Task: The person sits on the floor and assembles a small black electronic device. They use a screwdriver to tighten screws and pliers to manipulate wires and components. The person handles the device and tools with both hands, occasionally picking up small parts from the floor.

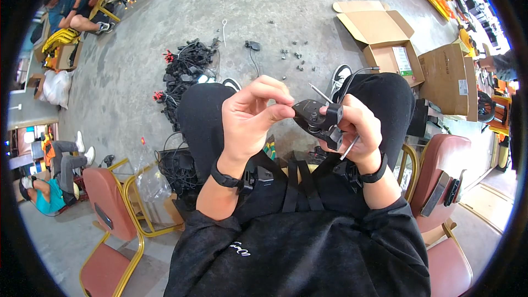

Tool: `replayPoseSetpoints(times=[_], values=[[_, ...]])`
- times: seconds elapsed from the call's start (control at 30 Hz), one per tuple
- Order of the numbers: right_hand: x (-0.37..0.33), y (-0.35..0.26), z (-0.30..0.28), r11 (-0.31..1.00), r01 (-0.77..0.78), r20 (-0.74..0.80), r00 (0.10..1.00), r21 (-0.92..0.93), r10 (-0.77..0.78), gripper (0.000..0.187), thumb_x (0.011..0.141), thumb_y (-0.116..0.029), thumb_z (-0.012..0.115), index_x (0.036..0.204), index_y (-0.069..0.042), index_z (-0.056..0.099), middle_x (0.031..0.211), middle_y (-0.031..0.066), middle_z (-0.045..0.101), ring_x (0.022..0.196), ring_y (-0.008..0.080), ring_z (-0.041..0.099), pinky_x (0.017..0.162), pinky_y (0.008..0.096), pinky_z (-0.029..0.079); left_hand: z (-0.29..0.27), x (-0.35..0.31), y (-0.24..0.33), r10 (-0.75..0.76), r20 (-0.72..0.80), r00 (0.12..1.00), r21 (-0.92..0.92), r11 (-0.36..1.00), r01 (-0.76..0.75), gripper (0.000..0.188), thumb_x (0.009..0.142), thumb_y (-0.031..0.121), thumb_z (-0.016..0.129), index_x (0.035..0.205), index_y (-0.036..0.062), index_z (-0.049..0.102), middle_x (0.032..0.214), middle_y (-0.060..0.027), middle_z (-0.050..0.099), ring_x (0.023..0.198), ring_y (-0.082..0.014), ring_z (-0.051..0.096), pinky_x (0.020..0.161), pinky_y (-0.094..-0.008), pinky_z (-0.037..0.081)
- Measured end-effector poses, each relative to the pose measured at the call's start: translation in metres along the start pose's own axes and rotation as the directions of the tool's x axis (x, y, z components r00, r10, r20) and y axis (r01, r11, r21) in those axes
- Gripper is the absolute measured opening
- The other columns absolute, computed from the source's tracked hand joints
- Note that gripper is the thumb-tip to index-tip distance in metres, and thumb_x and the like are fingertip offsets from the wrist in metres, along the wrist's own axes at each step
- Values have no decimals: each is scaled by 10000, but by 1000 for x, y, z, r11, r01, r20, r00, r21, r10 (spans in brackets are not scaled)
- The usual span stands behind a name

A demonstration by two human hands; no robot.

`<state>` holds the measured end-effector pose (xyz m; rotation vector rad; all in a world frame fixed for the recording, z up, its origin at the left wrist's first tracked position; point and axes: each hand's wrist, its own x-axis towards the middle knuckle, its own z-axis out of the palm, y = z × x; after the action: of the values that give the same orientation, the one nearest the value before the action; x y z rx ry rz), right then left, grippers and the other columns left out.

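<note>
Above my lap, my right hand (360, 129) grips a black plastic device (311, 111) with a round knob and a clamp-like bracket on its side. A thin metal rod (320, 93) passes through the same hand, its tip pointing up and left and its other end coming out below the fingers. A dark cable (352, 77) with a small plug rises from beside this hand over my right knee. My left hand (247, 113) has thumb and forefinger pinched together at the device's left edge. Whatever lies between those fingertips is too small to make out.
A pile of black cabled parts (190, 69) lies on the floor beyond my left knee. Small metal pieces (297, 55) are scattered ahead, near a black part with a cable (252, 45). An opened cardboard box (379, 38) is at right. Chairs (110, 203) flank me; other people sit at left.
</note>
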<state>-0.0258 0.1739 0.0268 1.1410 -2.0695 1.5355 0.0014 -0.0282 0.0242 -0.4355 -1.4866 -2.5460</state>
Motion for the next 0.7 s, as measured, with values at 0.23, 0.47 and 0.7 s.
replayPoseSetpoints(times=[0.23, 0.47, 0.7], values=[[4, -5, 1, 997, -63, 80, 995, 53, 58, 487, 573, -79, 830, 1015, -60, 624, 589, -16, 411, 502, 115, 426, 465, 242, 327, 8, -2, 7, -143, -44, 989, 27, 989, 144, 247, 733, -76, 731, 954, -32, 629, 891, -123, 663, 875, -180, 639, 791, -286, 494], [1, -4, -1, 971, -158, 95, 985, 177, 143, 471, 593, -62, 825, 1010, -49, 609, 612, -9, 391, 478, 75, 348, 463, 216, 284, 14, -2, 5, -185, -39, 982, -73, 981, 181, 234, 706, 6, 775, 865, -7, 603, 817, -126, 650, 807, -211, 637, 724, -302, 513], [-1, -4, 0, 937, -215, 124, 975, 276, 187, 462, 607, -65, 824, 1009, -40, 599, 634, -7, 377, 511, 80, 331, 473, 228, 275, 8, -1, 4, -156, 54, 986, -46, 986, 159, 194, 720, -125, 712, 877, -46, 630, 838, -130, 655, 834, -211, 665, 759, -319, 553]])
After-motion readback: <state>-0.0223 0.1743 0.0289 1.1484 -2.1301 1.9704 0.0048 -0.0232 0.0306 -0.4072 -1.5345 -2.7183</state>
